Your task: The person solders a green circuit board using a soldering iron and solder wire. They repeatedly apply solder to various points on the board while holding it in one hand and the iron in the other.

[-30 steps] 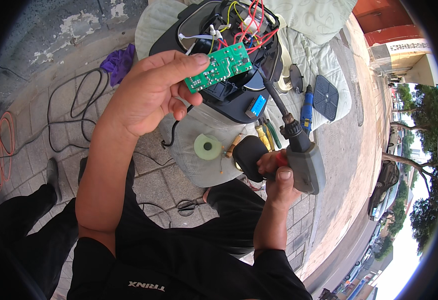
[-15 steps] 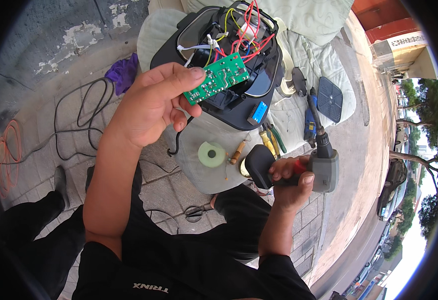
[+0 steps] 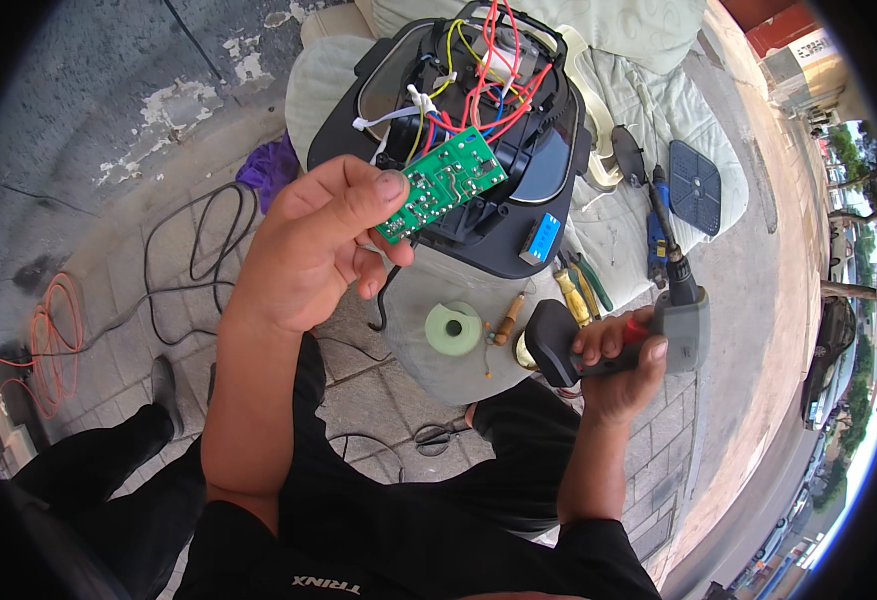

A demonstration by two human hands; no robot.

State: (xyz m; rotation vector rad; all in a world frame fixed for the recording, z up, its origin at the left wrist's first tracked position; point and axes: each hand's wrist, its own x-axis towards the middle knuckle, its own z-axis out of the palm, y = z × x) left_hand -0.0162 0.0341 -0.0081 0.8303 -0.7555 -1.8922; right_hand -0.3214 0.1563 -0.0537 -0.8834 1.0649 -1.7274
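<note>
Between thumb and fingers, my left hand (image 3: 323, 235) pinches a green circuit board (image 3: 450, 185) with its soldered side up. The board hovers over the opened black appliance housing (image 3: 343, 145), partly covering it. Red, yellow and blue wires (image 3: 478, 95) rise from inside the housing, and a white connector (image 3: 420, 98) is near the board. My right hand (image 3: 618, 365) is wrapped round the handle of a grey cordless drill (image 3: 680, 330), whose chuck points away from me. A small blue-faced box, perhaps a meter (image 3: 541, 238), rests on the housing's near right corner.
On the pale cloth lie a green tape roll (image 3: 453, 328), a wooden-handled tool (image 3: 508, 320), pliers (image 3: 593, 283), a blue tool (image 3: 657, 235) and a dark vented panel (image 3: 694, 187). Black cable (image 3: 198, 245), orange cord (image 3: 55, 345) and a purple cloth (image 3: 270, 168) are left. Another person's shoe (image 3: 165, 393) is lower left.
The whole view has shifted, so the scene sits farther right and slightly lower at the left. Both hands keep their holds on the circuit board and the drill.
</note>
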